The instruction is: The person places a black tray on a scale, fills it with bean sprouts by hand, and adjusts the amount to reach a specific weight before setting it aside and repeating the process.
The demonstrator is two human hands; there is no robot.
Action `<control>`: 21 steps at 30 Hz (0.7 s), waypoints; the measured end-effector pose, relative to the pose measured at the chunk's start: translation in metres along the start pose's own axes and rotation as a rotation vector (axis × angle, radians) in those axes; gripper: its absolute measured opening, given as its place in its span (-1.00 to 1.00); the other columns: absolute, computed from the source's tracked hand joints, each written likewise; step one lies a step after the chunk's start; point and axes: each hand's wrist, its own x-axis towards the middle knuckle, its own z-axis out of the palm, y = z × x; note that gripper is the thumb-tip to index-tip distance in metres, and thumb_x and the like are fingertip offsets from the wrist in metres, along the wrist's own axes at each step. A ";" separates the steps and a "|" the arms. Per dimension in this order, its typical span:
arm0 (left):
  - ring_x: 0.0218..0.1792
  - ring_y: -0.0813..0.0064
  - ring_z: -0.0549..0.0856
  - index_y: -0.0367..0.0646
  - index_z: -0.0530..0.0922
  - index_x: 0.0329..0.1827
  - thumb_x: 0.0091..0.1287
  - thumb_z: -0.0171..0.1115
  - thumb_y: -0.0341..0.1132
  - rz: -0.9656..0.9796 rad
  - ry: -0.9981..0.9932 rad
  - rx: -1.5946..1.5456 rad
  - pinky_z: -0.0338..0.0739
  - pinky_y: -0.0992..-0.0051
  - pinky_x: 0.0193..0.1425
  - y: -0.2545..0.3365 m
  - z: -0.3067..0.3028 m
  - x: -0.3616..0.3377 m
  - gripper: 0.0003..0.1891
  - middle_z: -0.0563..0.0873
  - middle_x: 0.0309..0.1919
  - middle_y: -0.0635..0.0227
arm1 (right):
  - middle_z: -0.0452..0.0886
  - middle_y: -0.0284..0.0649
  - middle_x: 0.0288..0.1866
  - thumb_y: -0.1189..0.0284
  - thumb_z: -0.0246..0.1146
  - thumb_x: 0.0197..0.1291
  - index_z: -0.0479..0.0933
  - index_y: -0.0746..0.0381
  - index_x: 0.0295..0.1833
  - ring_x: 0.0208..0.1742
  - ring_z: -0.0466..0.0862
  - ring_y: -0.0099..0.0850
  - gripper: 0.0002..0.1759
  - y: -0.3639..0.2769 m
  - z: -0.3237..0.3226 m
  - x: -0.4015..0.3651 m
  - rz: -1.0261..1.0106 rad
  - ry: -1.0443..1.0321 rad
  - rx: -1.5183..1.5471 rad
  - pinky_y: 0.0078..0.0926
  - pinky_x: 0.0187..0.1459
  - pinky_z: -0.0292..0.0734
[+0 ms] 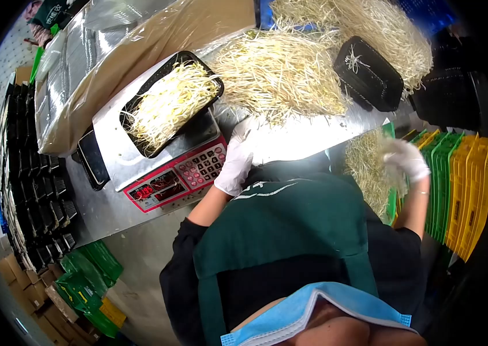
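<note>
My left hand (239, 158), in a white glove, is at the table edge just right of the red-framed scale (177, 176). Its fingers look stretched out, though glare washes out the tips. On the scale's metal pan sits a black tray (125, 118) filled with bean sprouts (176, 104). My right hand (408, 158), also gloved, is over the sprouts (365, 167) in a green crate below the table's right side. Motion blur smears its fingers, and blurred strands show beside it. A large pile of bean sprouts (278, 75) lies ahead on the metal table.
A second black tray (369, 74), holding a few sprouts, tilts against the pile. Green and yellow crates (454, 184) stand at the right. Stacked black trays (30, 184) line the left, near plastic-wrapped packs (94, 52). Green bags (88, 282) and cardboard boxes (36, 300) lie lower left.
</note>
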 end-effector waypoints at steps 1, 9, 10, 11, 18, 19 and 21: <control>0.18 0.46 0.59 -0.24 0.32 0.38 0.40 0.07 -0.50 -0.049 0.014 -0.002 0.43 0.58 0.27 0.006 0.008 -0.002 -0.54 0.59 0.19 0.19 | 0.68 -0.05 0.00 0.26 0.47 -0.01 0.53 0.12 0.23 0.03 0.67 -0.16 -0.37 -0.009 0.013 -0.001 0.106 0.131 -0.552 -0.30 0.21 0.46; 0.12 0.37 0.64 -0.27 0.43 0.25 0.33 0.07 -0.64 -0.225 0.156 0.087 0.61 0.48 0.11 0.013 0.038 0.000 -0.59 0.62 0.13 0.19 | 0.48 -0.07 0.32 0.37 0.46 -0.08 0.17 0.07 0.50 0.26 0.50 -0.07 -0.02 -0.152 0.131 0.102 -0.957 0.877 -0.411 -0.26 0.21 0.46; 0.10 0.36 0.65 -0.26 0.43 0.23 0.33 0.06 -0.64 -0.194 0.109 0.032 0.63 0.46 0.09 0.003 0.031 0.003 -0.60 0.63 0.11 0.18 | 0.48 -0.09 0.31 0.51 0.36 -0.03 0.25 0.06 0.46 0.28 0.50 -0.10 -0.15 -0.156 0.128 0.115 -0.859 0.790 -0.437 -0.29 0.22 0.47; 0.09 0.34 0.66 -0.25 0.44 0.22 0.33 0.06 -0.64 -0.163 0.060 -0.025 0.65 0.44 0.07 -0.005 0.024 0.006 -0.62 0.63 0.09 0.18 | 0.49 -0.12 0.31 0.65 0.25 0.02 0.33 0.06 0.41 0.30 0.50 -0.12 -0.24 -0.159 0.122 0.128 -0.760 0.702 -0.463 -0.31 0.23 0.47; -0.01 0.46 0.67 -0.29 0.47 0.16 0.39 0.07 -0.55 -0.191 -0.031 0.114 0.61 0.48 0.07 -0.005 0.014 -0.002 -0.71 0.64 0.03 0.24 | 0.58 -0.09 0.20 0.58 0.22 0.07 0.45 0.33 0.27 0.06 0.66 -0.36 -0.44 -0.080 0.018 0.003 -0.634 0.555 0.821 -0.44 0.08 0.59; -0.01 0.46 0.67 -0.29 0.47 0.16 0.39 0.07 -0.55 -0.189 -0.031 0.110 0.61 0.48 0.07 -0.002 0.016 -0.004 -0.71 0.64 0.03 0.24 | 0.58 -0.11 0.21 0.59 0.26 0.05 0.44 0.37 0.26 0.18 0.60 -0.34 -0.43 -0.052 0.011 -0.011 -0.527 0.556 0.875 -0.36 0.23 0.48; -0.05 0.55 0.65 -0.30 0.49 0.13 0.39 0.11 -0.51 -0.108 -0.030 0.218 0.56 0.57 0.06 0.008 0.021 -0.009 -0.73 0.65 0.00 0.31 | 0.64 -0.21 0.11 0.66 0.28 0.01 0.46 0.27 0.28 0.03 0.63 -0.46 -0.39 0.028 0.003 -0.013 -0.230 0.348 0.811 -0.44 0.14 0.53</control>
